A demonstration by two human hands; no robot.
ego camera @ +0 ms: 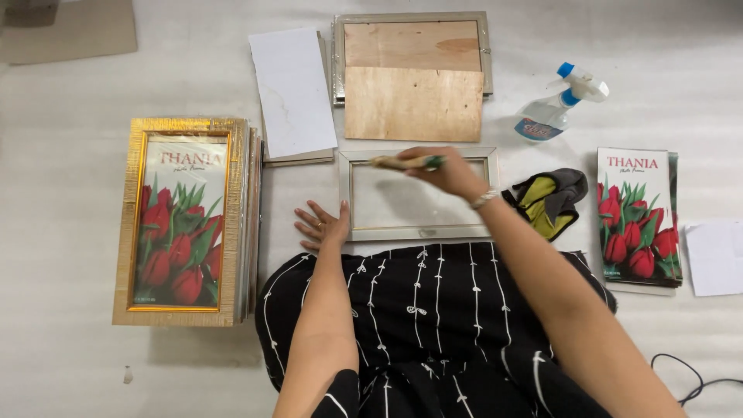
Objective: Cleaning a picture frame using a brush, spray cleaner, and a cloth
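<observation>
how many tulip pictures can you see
2: one in the gold frame on the left stack, one loose print at the right. More may be hidden in either stack.

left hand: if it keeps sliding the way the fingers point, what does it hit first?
The left hand lies flat, fingers aimed up-left. Bare floor comes first, then probably the lower edge of the white sheet stack; the stack of gold frames sits off to the side.

Gold-framed tulip pics [184, 220] stacked at left; spray bottle [559, 104] upper right; yellow-grey cloth [551, 199] right of center; tulip prints [638, 217] far right; plywood backing [412, 81] top center.
</observation>
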